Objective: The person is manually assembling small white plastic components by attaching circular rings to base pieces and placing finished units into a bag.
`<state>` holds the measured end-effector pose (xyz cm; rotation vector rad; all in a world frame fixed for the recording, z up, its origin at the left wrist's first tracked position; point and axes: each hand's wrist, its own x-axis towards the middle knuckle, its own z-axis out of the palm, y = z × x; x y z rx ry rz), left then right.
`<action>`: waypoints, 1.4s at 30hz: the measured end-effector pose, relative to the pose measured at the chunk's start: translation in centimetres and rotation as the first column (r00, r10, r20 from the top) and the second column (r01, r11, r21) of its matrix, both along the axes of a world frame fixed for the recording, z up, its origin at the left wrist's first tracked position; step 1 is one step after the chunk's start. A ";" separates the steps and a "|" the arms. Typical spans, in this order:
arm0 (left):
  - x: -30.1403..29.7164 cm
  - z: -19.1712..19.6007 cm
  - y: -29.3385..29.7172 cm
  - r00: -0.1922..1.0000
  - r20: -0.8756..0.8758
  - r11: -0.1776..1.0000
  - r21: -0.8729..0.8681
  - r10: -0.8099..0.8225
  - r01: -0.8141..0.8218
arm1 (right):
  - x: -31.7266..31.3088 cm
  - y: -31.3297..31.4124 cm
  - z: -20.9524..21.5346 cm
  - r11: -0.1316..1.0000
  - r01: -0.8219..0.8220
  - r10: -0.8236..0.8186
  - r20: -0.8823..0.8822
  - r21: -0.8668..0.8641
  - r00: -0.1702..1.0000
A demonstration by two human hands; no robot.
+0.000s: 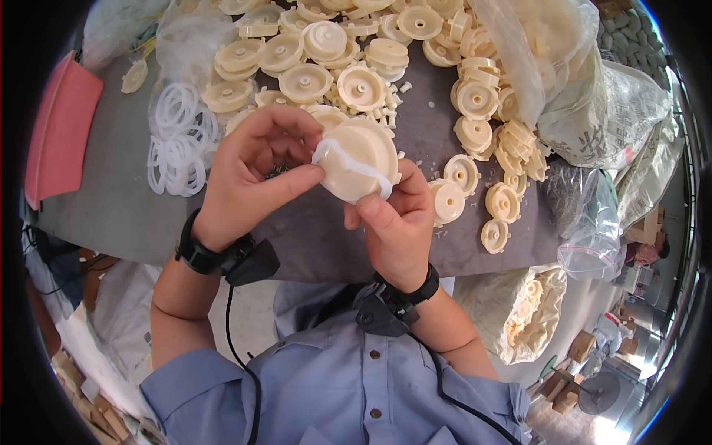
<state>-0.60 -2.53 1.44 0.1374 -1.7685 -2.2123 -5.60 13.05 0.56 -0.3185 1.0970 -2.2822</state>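
Between my hands, above the table's near part, is a cream round plastic cap point(377, 146) with its smooth face toward me. A thin white plastic ring point(350, 162) lies slantwise across that face, and part of it is hidden behind the cap. My left hand point(263, 167) is closed at the cap's left edge, thumb and fingers pinching the ring's upper left end. My right hand point(400, 226) grips the cap's lower right rim, with the thumb pressed near the ring's other end. Its other fingers are partly hidden behind the cap.
Loose white rings point(178, 148) lie left of my hands. A large heap of cream caps point(304, 83) covers the far table, with small cream plugs point(389, 111) beside it. More caps point(502, 202) spread to the right. A pink bin point(65, 133) stands far left; plastic sacks point(604, 119) sit far right.
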 end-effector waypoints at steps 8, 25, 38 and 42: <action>0.6 -0.2 -0.6 0.979 0.200 0.982 0.188 -0.027 -0.011 | 0.0 0.2 0.2 0.997 -0.072 0.071 -0.047 -0.028 0.996; 0.4 -1.8 0.9 0.984 0.076 0.959 0.250 -0.159 0.136 | 0.2 1.0 0.0 0.990 -0.043 0.062 -0.142 0.136 0.988; 0.7 -0.9 0.5 0.971 -0.099 0.934 0.267 -0.219 0.238 | 0.6 0.2 1.2 0.974 0.100 -0.085 -0.082 0.203 0.993; 0.4 -0.7 1.1 0.975 -0.047 0.926 0.306 -0.219 0.222 | 0.7 -0.3 1.8 0.996 -0.006 0.020 -0.156 0.086 0.988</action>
